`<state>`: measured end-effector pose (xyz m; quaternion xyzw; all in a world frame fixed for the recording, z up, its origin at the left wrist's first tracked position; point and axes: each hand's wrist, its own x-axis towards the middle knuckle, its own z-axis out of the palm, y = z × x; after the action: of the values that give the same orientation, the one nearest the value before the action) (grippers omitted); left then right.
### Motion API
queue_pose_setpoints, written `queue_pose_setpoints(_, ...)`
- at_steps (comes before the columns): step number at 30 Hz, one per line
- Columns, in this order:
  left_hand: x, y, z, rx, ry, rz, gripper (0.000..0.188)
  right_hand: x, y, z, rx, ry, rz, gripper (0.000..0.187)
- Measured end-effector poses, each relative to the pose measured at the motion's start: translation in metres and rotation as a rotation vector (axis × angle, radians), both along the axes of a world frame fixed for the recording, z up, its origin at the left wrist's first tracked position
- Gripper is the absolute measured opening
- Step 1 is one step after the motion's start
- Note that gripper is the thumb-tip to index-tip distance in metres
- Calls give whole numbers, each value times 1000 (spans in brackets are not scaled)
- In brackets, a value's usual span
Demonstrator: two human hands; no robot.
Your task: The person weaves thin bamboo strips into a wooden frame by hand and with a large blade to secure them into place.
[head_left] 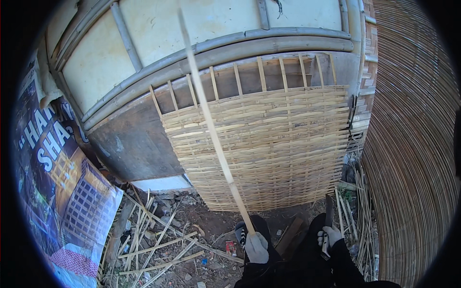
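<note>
Bamboo strip (pixel 211 125), long and pale, runs from the lower centre up past the top edge, tilted slightly left. Left hand (pixel 256 247), in a light glove, is clenched around its lower end, forearm in a dark sleeve entering from the bottom edge. Right hand (pixel 330 236), also gloved, grasps the handle of a dark-bladed knife (pixel 328 211), blade pointing up, clear of the strip. Behind stands a partly woven bamboo mat (pixel 269 144) leaning against a weathered board wall (pixel 134 141). Ground (pixel 211 225) is bare earth littered with bamboo offcuts (pixel 158 249). Printed banner (pixel 62 192) lies left; a large woven basket (pixel 413 158) fills the right.
</note>
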<state>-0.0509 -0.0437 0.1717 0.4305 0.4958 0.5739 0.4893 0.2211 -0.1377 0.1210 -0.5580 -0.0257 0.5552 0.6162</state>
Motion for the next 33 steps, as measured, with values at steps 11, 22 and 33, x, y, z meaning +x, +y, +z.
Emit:
queue_pose_setpoints(11, -8, -9, 11, -125, -16, -73, 35, -3, 1, 1, 0, -33, -3, 17)
queue_pose_setpoints(22, -20, 4, 33, -8, 27, -225, 25, -8, 4, -4, -14, -52, 1, 11)
queue_pose_setpoints(33, -33, 30, 81, -81, -112, -198, 21, -6, 1, -9, -15, -46, 6, 10)
